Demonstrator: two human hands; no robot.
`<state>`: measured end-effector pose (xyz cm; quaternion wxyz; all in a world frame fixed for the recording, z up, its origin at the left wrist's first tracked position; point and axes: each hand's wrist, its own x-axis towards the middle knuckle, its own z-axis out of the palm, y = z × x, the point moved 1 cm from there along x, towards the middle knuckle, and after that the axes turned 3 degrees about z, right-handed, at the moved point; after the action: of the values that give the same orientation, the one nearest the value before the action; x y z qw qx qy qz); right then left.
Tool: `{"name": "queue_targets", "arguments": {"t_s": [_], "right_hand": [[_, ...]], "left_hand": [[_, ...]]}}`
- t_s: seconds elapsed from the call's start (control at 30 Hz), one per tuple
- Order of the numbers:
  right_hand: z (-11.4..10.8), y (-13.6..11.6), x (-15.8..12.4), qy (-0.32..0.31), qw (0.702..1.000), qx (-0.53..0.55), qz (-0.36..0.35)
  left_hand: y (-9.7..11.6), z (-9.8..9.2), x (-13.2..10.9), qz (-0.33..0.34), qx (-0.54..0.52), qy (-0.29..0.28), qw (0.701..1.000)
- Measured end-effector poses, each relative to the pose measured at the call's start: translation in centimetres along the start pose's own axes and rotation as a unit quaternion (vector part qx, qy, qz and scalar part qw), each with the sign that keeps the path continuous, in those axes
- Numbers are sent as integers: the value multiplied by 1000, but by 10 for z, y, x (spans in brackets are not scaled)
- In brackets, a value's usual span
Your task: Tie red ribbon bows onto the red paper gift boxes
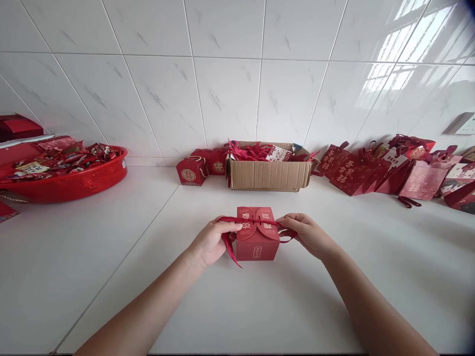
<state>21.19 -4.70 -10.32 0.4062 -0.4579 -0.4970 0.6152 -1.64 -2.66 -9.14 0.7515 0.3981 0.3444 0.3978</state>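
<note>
A red gift box (258, 247) with pale lettering stands upright on the white counter, its rounded top flaps folded together. Across its top runs a dark red ribbon (233, 252), crossed or knotted at the middle slots. On the box's left side, my left hand (215, 240) pinches one part of the ribbon, its thumb lying over the top edge; a loose tail hangs down in front. My right hand (302, 231) grips the ribbon's other end at the right edge, where a small loop droops below the fingers. Some fingers of both hands are hidden.
Behind the box sits a cardboard box (269, 175) full of ribbons and cards. Small red boxes (192, 171) stand left of it. A red plastic basket (85, 180) of wrapped sweets is at far left. Several red and pink gift bags (349, 173) line the wall at right.
</note>
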Motion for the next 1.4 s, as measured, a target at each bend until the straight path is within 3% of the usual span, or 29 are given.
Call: {"name": "queue_targets", "arguments": {"t_s": [0.2, 0.4, 0.63, 0.77, 0.93, 1.2, 1.4], "right_hand": [[0, -2, -1, 1, 1000, -4, -5], [-3, 5, 2, 6, 1000, 1, -14], [0, 6, 0, 4, 1000, 7, -11], [3, 5, -1, -26, 999, -13, -22], [5, 5, -1, -45, 998, 30, -36], [7, 2, -4, -53, 997, -16, -61], [7, 1, -5, -65, 997, -33, -31]], "left_hand": [[-3, -5, 3, -4, -1, -16, 1000], [1, -12, 1, 48, 65, 33, 996], [3, -16, 1, 14, 92, -37, 995], [1, -13, 2, 12, 85, -5, 996], [3, -17, 4, 70, 95, 44, 992], [2, -15, 3, 87, 137, 8, 987], [2, -17, 3, 86, 155, 41, 983]]}}
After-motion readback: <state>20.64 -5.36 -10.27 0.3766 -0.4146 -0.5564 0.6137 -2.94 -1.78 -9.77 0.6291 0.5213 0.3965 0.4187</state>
